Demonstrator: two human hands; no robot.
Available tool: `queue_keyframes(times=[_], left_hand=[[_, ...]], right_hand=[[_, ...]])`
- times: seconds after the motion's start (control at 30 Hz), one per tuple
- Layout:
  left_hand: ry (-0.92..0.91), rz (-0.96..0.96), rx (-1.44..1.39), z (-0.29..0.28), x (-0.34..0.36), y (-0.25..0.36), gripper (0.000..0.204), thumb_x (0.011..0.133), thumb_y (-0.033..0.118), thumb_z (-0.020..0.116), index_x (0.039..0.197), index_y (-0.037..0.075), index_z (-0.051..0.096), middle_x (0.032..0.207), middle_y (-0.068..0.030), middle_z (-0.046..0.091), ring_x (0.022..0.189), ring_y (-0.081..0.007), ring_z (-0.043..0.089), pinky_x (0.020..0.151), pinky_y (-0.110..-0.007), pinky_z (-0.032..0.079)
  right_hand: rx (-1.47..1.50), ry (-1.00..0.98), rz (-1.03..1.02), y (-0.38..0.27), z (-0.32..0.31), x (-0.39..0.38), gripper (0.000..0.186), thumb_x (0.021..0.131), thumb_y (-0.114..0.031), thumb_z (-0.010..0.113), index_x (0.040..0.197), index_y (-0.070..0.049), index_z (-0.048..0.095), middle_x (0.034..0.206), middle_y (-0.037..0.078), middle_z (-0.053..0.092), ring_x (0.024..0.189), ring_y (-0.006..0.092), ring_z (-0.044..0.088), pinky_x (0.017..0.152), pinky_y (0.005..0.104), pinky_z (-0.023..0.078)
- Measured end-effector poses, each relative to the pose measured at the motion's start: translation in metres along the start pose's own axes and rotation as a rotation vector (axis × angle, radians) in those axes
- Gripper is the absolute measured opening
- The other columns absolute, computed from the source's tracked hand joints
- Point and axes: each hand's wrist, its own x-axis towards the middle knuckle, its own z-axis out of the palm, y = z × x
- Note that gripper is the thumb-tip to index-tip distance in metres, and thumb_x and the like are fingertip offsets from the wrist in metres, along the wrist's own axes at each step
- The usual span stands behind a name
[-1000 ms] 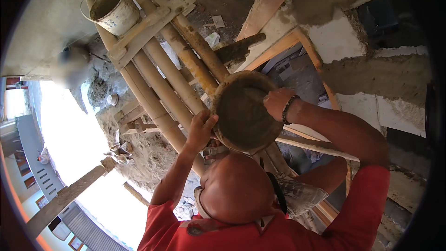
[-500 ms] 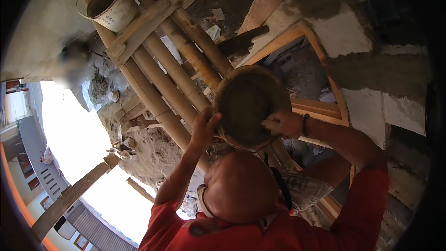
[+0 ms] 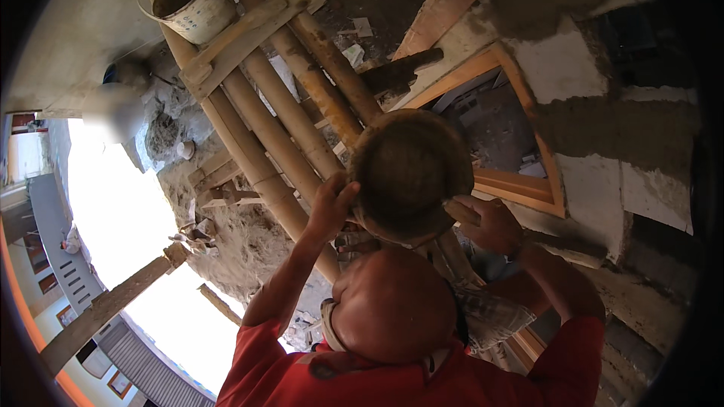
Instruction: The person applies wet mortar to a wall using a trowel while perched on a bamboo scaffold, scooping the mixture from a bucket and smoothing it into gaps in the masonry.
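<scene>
A round bucket with grey-brown mortar inside stands on the bamboo platform, tilted toward me. My left hand is closed on the bucket's left rim, thumb over the edge. At the near right rim, my right hand is wrapped round the short wooden handle of a trowel. The trowel's blade is hard to make out against the dark bucket.
Bamboo poles run away to the far left, crossed by a wooden plank. A second bucket stands on them. To the right are a wooden window frame and a block wall with mortar bands. A beam slants at lower left.
My right hand has drawn back with the trowel, from inside the bucket to its near right rim. My left hand keeps its hold on the rim.
</scene>
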Motion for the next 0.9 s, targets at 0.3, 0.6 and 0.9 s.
queue_keyframes(times=[0.3, 0.6, 0.9], left_hand=[[-0.013, 0.013, -0.103, 0.007, 0.006, -0.008, 0.022, 0.093, 0.020, 0.062, 0.092, -0.001, 0.056, 0.079, -0.0019, 0.054, 0.076, -0.0095, 0.048, 0.069, -0.029, 0.044], [0.026, -0.005, -0.079, 0.008, -0.005, -0.006, 0.021, 0.093, 0.019, 0.061, 0.095, -0.002, 0.058, 0.080, -0.0023, 0.057, 0.078, -0.0100, 0.050, 0.069, -0.029, 0.046], [0.035, -0.003, -0.160, 0.007, 0.001, -0.009, 0.020, 0.093, 0.018, 0.060, 0.095, -0.001, 0.058, 0.079, -0.0035, 0.056, 0.075, -0.0097, 0.049, 0.068, -0.030, 0.046]], right_hand=[[-0.587, -0.058, -0.156, -0.001, 0.017, 0.010, 0.053, 0.083, -0.015, 0.057, 0.136, -0.013, 0.050, 0.097, 0.018, 0.061, 0.077, 0.0320, 0.067, 0.066, 0.0434, 0.055], [-0.573, -0.130, -0.198, -0.048, -0.005, 0.004, 0.041, 0.085, -0.012, 0.055, 0.126, -0.007, 0.054, 0.076, 0.017, 0.062, 0.066, 0.0315, 0.067, 0.057, 0.0430, 0.054], [-0.908, -0.084, -0.176, -0.065, -0.048, 0.073, 0.029, 0.082, -0.015, 0.060, 0.108, -0.004, 0.065, 0.081, 0.015, 0.066, 0.080, 0.0269, 0.069, 0.066, 0.0368, 0.056]])
